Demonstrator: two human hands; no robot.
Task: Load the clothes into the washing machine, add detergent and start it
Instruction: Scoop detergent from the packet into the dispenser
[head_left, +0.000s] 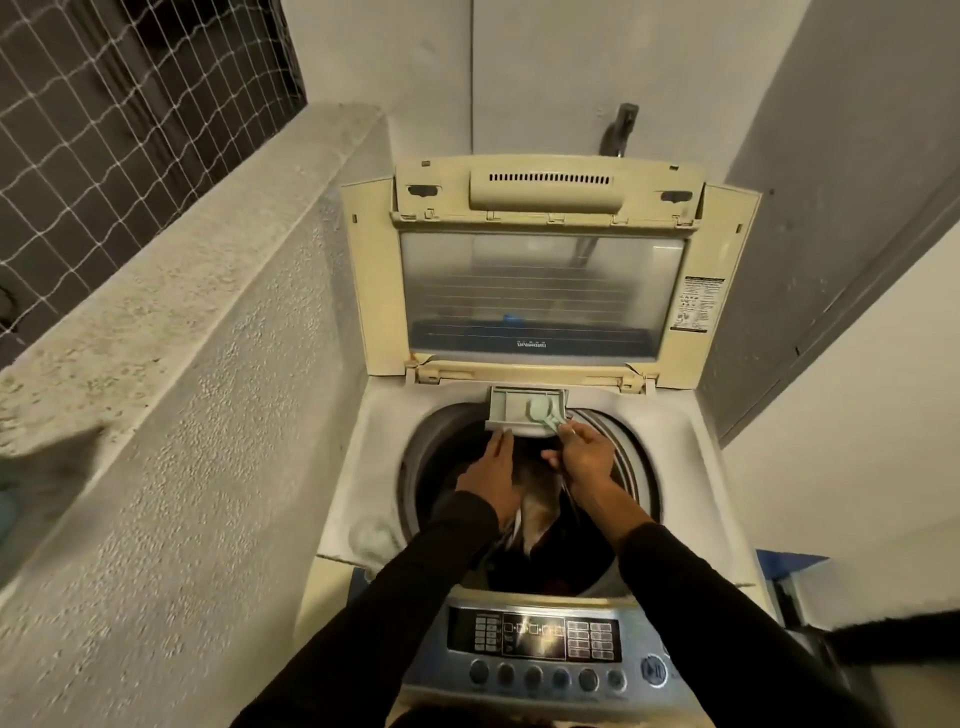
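Note:
A top-loading washing machine (691, 467) stands with its lid (540, 291) folded up against the back wall. Dark and brown clothes (540, 499) lie in the drum. At the drum's back rim a pale green detergent drawer (511, 408) is pulled out. My left hand (493, 478) reaches with straight fingers to the drawer's front left corner. My right hand (584, 454) pinches a small pale green scoop (545, 418) at the drawer's right compartment. The control panel (540, 644) with its buttons and start key (653, 669) lies near me, partly behind my sleeves.
A rough concrete parapet (171, 322) with netting above runs along the left of the machine. A tap (621, 130) sticks out of the back wall. A grey door (831, 260) stands on the right. A small lint cup (371, 538) sits in the machine's top, front left.

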